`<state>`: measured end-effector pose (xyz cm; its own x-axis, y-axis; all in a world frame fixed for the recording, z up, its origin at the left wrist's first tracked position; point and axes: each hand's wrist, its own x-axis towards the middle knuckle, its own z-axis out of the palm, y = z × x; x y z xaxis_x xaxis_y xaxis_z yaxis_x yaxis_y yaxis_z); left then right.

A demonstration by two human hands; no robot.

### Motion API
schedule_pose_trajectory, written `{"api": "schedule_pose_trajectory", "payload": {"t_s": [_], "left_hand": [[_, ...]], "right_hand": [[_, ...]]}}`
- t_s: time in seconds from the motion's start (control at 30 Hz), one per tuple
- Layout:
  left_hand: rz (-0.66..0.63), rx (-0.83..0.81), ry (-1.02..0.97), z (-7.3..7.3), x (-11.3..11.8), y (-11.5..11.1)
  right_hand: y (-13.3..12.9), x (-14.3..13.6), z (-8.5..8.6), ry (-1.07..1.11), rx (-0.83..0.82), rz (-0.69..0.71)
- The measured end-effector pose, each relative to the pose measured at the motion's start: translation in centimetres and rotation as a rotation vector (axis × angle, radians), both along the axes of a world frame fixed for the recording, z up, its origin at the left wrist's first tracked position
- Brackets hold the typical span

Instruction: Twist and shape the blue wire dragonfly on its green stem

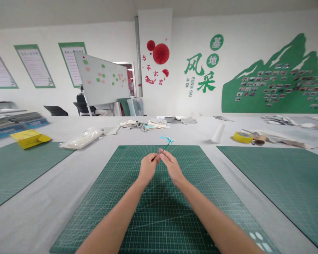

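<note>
A small light-blue artificial flower (pixel 169 140) on a thin dark green stem (pixel 165 147) is held up above the far part of a green gridded cutting mat (pixel 159 215). Its bloom points up and away, and a pale blue loop extends to the left of it. My left hand (pixel 148 166) is closed, thumb and fingers pinched around the lower end of the stem. Right beside it, my right hand (pixel 172 167) grips the same stem between thumb and fingertips, just below the bloom. The fingers hide the bottom of the stem.
More cutting mats (pixel 281 176) lie on both sides. Left stand a yellow box (pixel 30 138) and a plastic-wrapped white bundle (pixel 83 138). Fabric scraps (pixel 156 123) are heaped at the back. To the right are a white roll (pixel 218 133) and yellow tape (pixel 242 137). A person sits beyond.
</note>
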<state>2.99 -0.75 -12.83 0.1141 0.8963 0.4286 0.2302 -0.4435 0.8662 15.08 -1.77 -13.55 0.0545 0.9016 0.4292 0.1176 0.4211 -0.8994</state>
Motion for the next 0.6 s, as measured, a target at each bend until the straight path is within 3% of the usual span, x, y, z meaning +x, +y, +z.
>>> {"api": "schedule_pose_trajectory", "payload": {"t_s": [0.07,0.27,0.47,0.6], "left_hand": [[-0.021,0.018,0.012,-0.1,0.2,-0.1],[-0.002,0.096,0.117,-0.2,0.5,-0.5],[-0.024,0.088,0.142,-0.5,0.6,-0.3],[-0.124,-0.016,0.115,-0.6,0.4,0.1]], "right_hand": [[-0.6,-1.0,-0.2,0.026,-0.094,0.095],[-0.6,0.3,-0.7,-0.005,-0.060,-0.107],[-0.3,0.2,-0.8,0.207,-0.101,-0.063],[-0.3,0.5,-0.8,0.231,-0.088,-0.071]]}}
